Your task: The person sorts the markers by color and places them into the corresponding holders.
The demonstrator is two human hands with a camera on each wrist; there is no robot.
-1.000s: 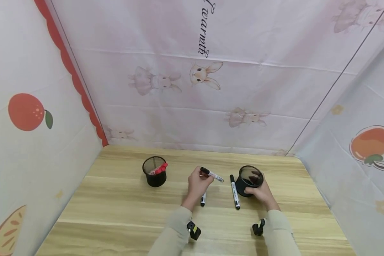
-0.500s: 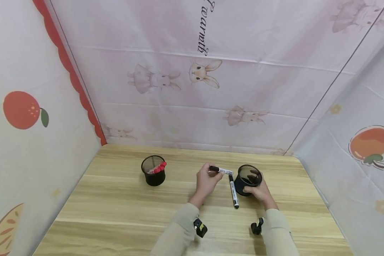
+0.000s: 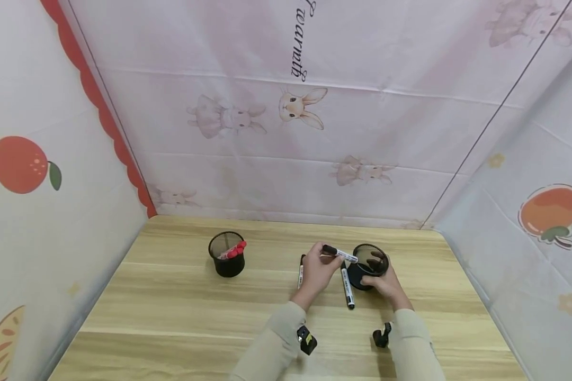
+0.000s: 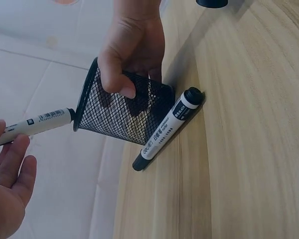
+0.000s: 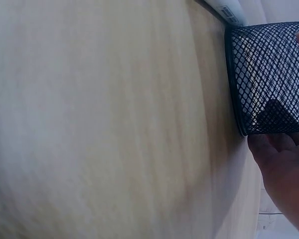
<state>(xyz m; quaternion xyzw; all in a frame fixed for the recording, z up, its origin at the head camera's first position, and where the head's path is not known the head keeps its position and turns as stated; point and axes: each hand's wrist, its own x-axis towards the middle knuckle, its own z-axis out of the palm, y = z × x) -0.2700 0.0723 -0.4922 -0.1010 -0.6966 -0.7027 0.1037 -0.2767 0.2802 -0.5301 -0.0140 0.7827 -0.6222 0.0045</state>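
Left hand (image 3: 318,269) pinches one of three black markers (image 3: 346,255); right hand (image 3: 386,281) grips one cup (image 3: 357,276).

A rabbit-printed cloth (image 3: 286,143) hangs behind the wooden table (image 3: 181,307).

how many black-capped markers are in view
3. First marker: in the left hand; second marker: beside the cup the right hand holds; third marker: on the table, partly hidden by the left hand. Others could be hidden.
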